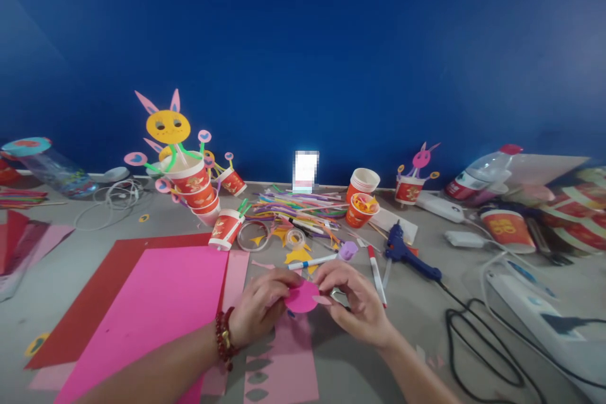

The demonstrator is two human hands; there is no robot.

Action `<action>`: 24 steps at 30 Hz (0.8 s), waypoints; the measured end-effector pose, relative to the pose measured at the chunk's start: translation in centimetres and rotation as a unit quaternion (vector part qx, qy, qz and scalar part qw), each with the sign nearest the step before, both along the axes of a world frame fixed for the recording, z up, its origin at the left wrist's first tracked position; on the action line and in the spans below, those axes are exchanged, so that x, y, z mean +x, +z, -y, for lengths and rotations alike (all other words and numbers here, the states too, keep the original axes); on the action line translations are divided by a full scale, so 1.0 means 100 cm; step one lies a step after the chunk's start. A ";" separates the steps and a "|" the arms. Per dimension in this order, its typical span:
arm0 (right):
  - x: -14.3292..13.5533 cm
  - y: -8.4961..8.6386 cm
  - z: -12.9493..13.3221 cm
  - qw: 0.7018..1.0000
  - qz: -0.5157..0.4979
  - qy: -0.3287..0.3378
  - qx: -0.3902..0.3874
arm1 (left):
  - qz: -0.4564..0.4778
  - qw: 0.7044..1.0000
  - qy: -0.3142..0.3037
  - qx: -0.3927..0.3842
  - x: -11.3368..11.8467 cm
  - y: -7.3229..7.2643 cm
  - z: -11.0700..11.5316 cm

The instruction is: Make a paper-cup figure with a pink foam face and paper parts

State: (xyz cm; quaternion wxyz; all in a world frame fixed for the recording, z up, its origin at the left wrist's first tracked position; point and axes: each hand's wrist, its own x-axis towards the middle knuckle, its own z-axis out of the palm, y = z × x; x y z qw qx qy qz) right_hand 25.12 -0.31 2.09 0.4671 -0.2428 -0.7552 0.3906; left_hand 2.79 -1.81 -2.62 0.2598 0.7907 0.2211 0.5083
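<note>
A bright pink round paper piece [302, 297] is held up between both hands near the table's middle. My left hand [262, 304], with a red bead bracelet at the wrist, pinches its left edge. At its right edge, my right hand [353, 303] pinches a small light pink pointed paper piece [322, 300] that overlaps the disc. Metal loops, perhaps scissors handles, show partly behind the right fingers. Below lies a light pink sheet [293, 360] with leaf-shaped holes along its left side.
Pink sheet [151, 315] and red sheet [95, 290] lie left. Behind are stacked red cups [192, 183] with a yellow rabbit figure [168, 127], pipe cleaners [298, 205] and a tape roll [254, 236]. A blue glue gun [409, 252], cables and a power strip [544, 322] lie right.
</note>
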 end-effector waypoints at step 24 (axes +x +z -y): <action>0.002 0.004 0.000 0.998 0.042 0.014 0.047 | -0.012 1.000 0.012 0.026 -0.001 0.000 -0.001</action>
